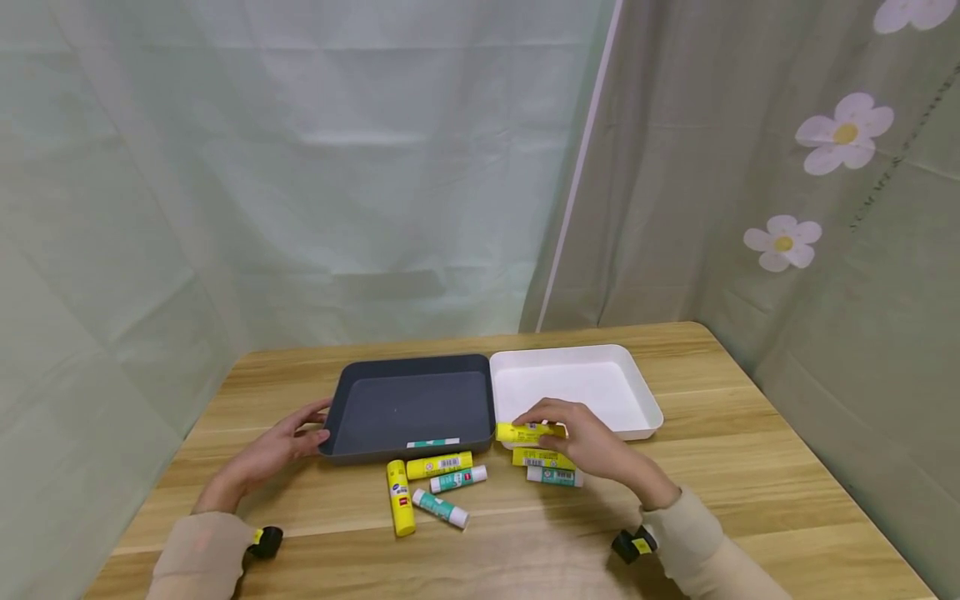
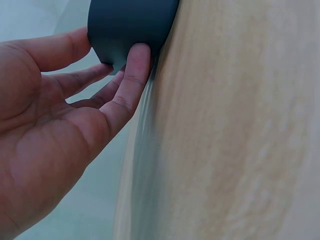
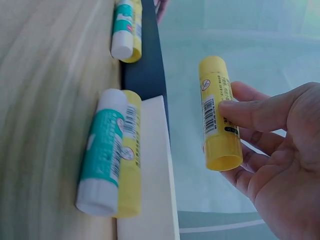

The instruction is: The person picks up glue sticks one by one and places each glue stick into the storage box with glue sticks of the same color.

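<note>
My right hand (image 1: 577, 433) pinches a yellow glue stick (image 3: 216, 115) between thumb and fingers, above the front rim of the white tray (image 1: 577, 392). Below it, a second yellow glue stick (image 1: 542, 458) and a green-and-white one (image 1: 555, 477) lie side by side on the table. My left hand (image 1: 281, 446) touches the left side of the dark grey tray (image 1: 420, 400), its fingertips (image 2: 138, 52) against the wall near the corner. Behind that tray's front wall a green-and-white glue stick (image 1: 432, 443) shows only in part.
In front of the dark tray lie two yellow glue sticks (image 1: 401, 498) and two green-and-white ones (image 1: 441, 507), at various angles. The trays stand edge to edge on the wooden table (image 1: 525, 550). Pale curtains (image 1: 375, 167) hang behind and at both sides.
</note>
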The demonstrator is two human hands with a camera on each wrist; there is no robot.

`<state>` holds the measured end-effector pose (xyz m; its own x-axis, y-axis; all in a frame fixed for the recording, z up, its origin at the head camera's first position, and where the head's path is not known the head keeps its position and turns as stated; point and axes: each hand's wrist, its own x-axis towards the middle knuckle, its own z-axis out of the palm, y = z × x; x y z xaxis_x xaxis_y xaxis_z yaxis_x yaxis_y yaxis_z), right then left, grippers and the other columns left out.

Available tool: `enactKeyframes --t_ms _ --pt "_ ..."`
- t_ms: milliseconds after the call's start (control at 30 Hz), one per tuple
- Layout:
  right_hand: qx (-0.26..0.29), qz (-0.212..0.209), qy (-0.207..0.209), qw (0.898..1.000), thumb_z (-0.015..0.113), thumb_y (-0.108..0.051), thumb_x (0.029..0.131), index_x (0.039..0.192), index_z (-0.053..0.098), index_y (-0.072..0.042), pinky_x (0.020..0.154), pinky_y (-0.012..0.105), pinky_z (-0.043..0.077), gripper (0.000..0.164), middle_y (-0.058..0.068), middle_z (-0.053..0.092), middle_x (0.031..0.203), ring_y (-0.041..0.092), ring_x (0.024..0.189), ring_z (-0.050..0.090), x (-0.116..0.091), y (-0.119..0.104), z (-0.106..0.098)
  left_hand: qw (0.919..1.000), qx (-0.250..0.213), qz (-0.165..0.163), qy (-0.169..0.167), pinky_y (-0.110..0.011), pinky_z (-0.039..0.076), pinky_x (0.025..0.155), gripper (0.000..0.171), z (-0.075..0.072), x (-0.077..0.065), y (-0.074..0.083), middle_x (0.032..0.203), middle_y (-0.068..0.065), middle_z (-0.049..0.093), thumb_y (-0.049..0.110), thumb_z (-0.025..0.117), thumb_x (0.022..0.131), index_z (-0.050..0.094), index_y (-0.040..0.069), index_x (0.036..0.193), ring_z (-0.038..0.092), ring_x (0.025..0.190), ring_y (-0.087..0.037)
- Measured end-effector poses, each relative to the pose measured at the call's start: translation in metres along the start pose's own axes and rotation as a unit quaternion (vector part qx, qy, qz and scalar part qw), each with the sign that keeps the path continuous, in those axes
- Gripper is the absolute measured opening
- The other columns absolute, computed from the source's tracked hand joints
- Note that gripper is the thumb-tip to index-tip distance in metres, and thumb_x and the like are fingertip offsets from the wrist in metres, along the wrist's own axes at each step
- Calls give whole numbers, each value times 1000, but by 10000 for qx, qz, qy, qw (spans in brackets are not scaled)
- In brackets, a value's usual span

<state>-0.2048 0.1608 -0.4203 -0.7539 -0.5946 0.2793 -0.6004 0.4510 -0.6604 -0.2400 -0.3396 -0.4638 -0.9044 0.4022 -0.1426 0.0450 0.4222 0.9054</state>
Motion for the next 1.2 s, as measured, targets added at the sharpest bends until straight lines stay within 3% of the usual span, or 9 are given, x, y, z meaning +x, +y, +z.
enactKeyframes --t_ms 400,700,933,1200 --pt "-13 77 189 9998 69 12 93 127 73 -15 96 39 55 43 -6 71 117 15 108 65 -2 4 -13 10000 -53 -54 37 -51 50 105 73 1 0 1 154 -36 25 20 54 110 12 -1 165 40 139 -54" --pt "305 53 154 9994 70 7 94 127 74 -14 88 35 55 39 -3 72 112 18 102 62 3 7 -11 9999 -33 -127 18 -52 50 106 73 -3 -5 0 156 -37 22 20 53 111 10 -1 166 37 140 -56" --pt "269 98 120 9995 70 8 94 126 74 -12 88 37 55 38 -2 72 112 20 102 63 3 10 -15 10000 -51 -20 26 -40 52 103 73 -3 -2 0 155 -35 24 23 54 111 13 1 166 39 140 -53" --pt "-3 218 57 9997 69 9 94 127 74 -11 89 38 55 38 -1 73 114 20 103 64 9 17 -32 10000 -80 18 -1 -42 52 102 74 0 1 0 156 -36 24 21 55 110 12 -2 165 38 139 -53"
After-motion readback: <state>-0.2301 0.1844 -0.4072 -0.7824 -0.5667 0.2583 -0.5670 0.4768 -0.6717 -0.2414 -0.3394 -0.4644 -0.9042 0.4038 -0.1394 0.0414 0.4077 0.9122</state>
